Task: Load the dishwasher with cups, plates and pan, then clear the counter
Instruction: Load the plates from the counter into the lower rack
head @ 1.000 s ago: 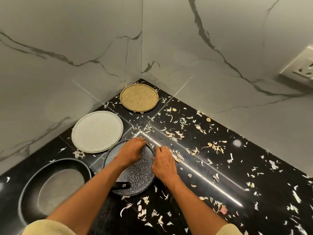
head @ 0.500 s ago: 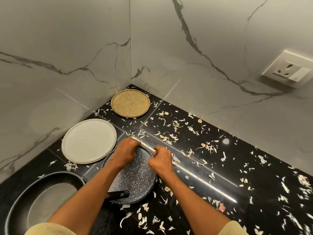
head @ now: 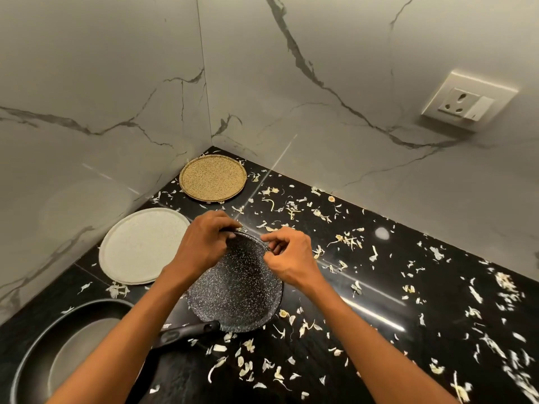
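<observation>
A black speckled flat pan [head: 236, 290] with a short black handle lies on the black counter [head: 379, 330], its far rim raised. My left hand [head: 204, 243] grips that far rim with curled fingers. My right hand [head: 287, 255] is beside it at the rim's right part, fingers curled and pinching the edge. A white plate [head: 143, 246] lies to the left, and a golden speckled plate [head: 213, 182] sits in the corner. A large dark frying pan [head: 70, 345] is at the lower left.
Vegetable peelings [head: 344, 240] are scattered over most of the counter. Marble walls meet in a corner behind the plates. A wall socket [head: 466, 103] is on the right wall.
Both hands have closed on the speckled pan's far rim and tilted it up off the counter. The view has shifted upward and to the right.
</observation>
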Demonstrator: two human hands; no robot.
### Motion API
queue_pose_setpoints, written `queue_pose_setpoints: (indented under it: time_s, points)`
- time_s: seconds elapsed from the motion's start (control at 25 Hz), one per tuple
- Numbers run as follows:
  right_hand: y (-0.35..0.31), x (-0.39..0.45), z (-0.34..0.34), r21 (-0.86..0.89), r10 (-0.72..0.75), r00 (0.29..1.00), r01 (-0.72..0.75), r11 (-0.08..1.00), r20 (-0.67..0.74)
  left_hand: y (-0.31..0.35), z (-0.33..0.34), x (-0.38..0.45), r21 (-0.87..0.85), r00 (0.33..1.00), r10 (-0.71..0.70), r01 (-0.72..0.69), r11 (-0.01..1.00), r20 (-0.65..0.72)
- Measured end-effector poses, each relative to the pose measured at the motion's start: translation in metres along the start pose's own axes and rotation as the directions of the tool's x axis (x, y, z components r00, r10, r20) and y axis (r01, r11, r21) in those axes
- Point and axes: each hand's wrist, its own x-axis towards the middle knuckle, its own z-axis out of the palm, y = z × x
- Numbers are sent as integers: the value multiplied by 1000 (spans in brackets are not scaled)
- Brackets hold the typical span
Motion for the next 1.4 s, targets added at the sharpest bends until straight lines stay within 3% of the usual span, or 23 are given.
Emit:
queue_pose_setpoints:
  time_s: [0.12, 0.28, 0.56, 0.76, 0.96, 1.2, 1.4]
  points:
    - [-9, -17, -20, 32, -106, 993, 107, 994, -52, 26, -16, -10, 9, 993, 96, -95, 995, -73]
    - [-12, -38, -41, -52, -284, 943, 279, 959, -175, 63, -20, -25, 95, 953, 241, -227, 969, -186]
    - [17, -89, -75, -426, -549, 748, 387, 818, -374, 116, 16, -53, 191, 888, 409, -373, 908, -212]
    - [53, -148, -114, -527, -594, 652, 333, 782, -471, 167, 54, -69, 117, 813, 554, -541, 833, -179]
    - [102, -234, -164, -597, -585, 634, 232, 768, -505, 240, 101, -92, 2, 711, 688, -695, 719, -145]
    - [147, -369, -229, -613, -522, 577, 47, 789, -628, 344, 175, -146, -222, 651, 759, -736, 639, 26]
    - [190, -517, -276, -577, -423, 507, -192, 794, -751, 458, 241, -217, -403, 463, 864, -765, 502, 197]
